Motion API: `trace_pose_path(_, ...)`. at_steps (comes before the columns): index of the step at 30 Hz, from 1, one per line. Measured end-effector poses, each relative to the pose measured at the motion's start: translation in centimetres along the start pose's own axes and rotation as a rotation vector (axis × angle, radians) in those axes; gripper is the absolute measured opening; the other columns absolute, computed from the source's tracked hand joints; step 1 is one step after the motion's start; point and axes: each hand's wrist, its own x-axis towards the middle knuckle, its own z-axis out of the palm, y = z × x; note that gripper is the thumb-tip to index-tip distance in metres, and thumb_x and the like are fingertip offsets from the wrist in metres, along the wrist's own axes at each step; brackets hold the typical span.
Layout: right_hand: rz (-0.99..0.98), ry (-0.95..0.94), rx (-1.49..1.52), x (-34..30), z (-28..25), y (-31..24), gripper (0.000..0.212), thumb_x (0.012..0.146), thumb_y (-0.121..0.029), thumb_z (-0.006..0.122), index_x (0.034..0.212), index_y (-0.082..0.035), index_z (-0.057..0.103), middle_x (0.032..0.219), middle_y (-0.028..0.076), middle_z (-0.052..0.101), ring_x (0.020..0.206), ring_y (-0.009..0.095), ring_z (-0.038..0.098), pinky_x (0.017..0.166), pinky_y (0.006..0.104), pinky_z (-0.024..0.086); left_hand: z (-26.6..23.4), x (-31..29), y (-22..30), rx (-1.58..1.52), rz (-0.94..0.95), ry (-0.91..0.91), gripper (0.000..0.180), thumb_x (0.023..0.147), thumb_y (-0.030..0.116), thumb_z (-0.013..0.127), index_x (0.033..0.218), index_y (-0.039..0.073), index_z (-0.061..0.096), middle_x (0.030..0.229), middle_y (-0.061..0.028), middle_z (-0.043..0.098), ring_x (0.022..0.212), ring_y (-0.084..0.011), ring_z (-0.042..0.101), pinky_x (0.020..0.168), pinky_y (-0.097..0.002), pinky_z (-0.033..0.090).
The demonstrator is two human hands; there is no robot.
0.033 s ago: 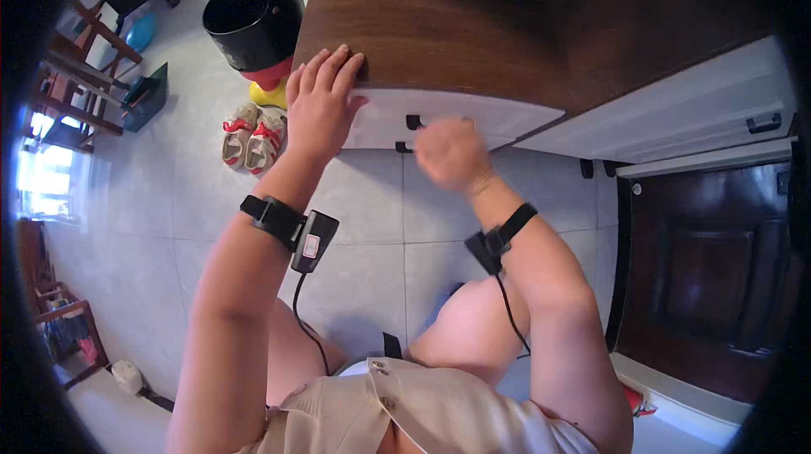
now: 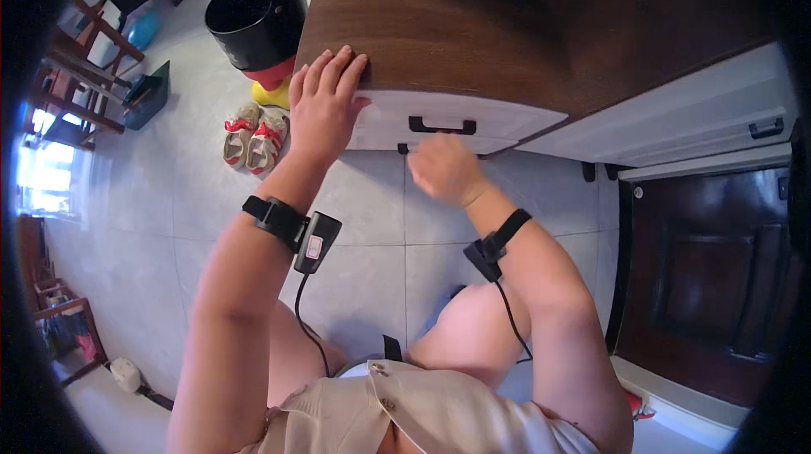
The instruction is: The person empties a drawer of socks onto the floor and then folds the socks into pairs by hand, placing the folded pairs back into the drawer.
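Observation:
My left hand (image 2: 325, 108) lies at the near left corner of a brown-topped cabinet (image 2: 405, 32), fingers stretched over the top and thumb by the white front. A black handle (image 2: 443, 125) on the white drawer front (image 2: 507, 118) shows fully. Below it, one end of a lower black handle (image 2: 403, 148) peeks out. In front of this lower handle is my right hand (image 2: 448, 168), slightly blurred, its fingers bent and partly hidden. Whether it touches the handle I cannot tell. Black straps with small boxes sit on both my forearms.
Left of the cabinet stand a black bin-like container (image 2: 253, 23) and a pair of red-and-white shoes (image 2: 255, 140) on grey tiles. A white cabinet door (image 2: 676, 116) and a dark panelled door (image 2: 710, 277) are on the right. Wooden chairs (image 2: 76, 91) are at far left.
My right hand has moved down and slightly left, away from the upper handle, which now shows in full. My left hand stays at the cabinet corner.

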Motion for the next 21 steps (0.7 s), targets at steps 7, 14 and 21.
trace_pose_path(7, 0.463, -0.189, 0.321, 3.3, 13.0, 3.3, 0.083, 0.072, -0.030, 0.070, 0.138, -0.002, 0.028, 0.145, 0.016, 0.027, 0.135, 0.031, 0.025, 0.108, 0.0424, 0.029, 1.8, 0.1, 1.1, 0.013, 0.011, 0.054, 0.061, 0.072, 0.025, 0.070, 0.128, 0.019, 0.048, 0.132, -0.0019, 0.047, 0.123, -0.0243, 0.041, 0.102, -0.0408, 0.029)
trace_pose_path(14, 0.407, -0.407, 0.281, 0.9, 14.3, 0.4, 0.096, 0.068, -0.030, 0.071, 0.142, 0.000, 0.018, 0.147, 0.020, 0.021, 0.136, 0.037, 0.021, 0.108, 0.0422, 0.029, 3.5, -9.4, 2.7, -0.263, -0.026, -0.034, 0.051, 0.074, 0.015, 0.068, 0.121, 0.010, 0.050, 0.126, -0.0133, 0.046, 0.119, -0.0337, 0.042, 0.100, -0.0445, 0.033)
trace_pose_path(21, 0.077, -0.614, 0.429, -4.7, 12.2, -3.2, 0.078, 0.070, -0.032, 0.071, 0.133, 0.002, 0.039, 0.117, 0.021, 0.057, 0.108, 0.033, 0.056, 0.094, 0.0349, 0.044, 6.4, -15.8, 4.6, -0.454, -0.196, -0.525, 0.066, 0.074, 0.021, 0.070, 0.130, 0.006, 0.039, 0.134, -0.0194, 0.038, 0.119, -0.0385, 0.041, 0.100, -0.0449, 0.036)
